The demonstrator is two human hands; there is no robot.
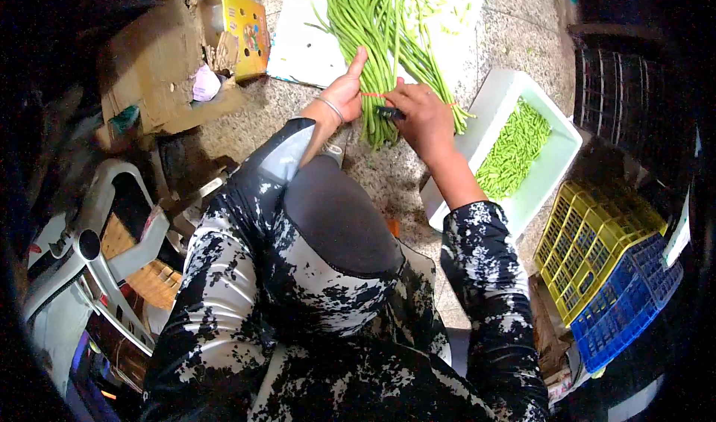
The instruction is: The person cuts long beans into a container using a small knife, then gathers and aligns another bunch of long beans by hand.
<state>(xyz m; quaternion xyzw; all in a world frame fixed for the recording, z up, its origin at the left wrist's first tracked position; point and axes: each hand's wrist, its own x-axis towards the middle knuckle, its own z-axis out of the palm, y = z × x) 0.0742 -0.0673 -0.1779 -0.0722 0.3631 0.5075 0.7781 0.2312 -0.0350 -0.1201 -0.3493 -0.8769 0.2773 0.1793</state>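
A large bundle of long green beans (pixel 365 19) lies on a white board, its near ends hanging over the edge. An orange-red band (pixel 373 94) goes round the bundle. My left hand (pixel 345 94), with a bangle at the wrist, is against the bundle's left side, thumb up and the other fingers hidden behind the beans. My right hand (pixel 424 116) is closed on a dark-handled tool (pixel 390 113) at the bundle's right side, close to the band. A second, thinner bunch (pixel 432 71) with a reddish band lies just beyond my right hand.
A white foam box (pixel 556 161) holding short cut bean pieces (pixel 516 149) stands at the right. Further right are a yellow crate (pixel 589 243) and a blue crate (pixel 626 302). Cardboard (pixel 153 64) and a yellow box (pixel 245 34) lie upper left, a grey chair (pixel 93 247) below them.
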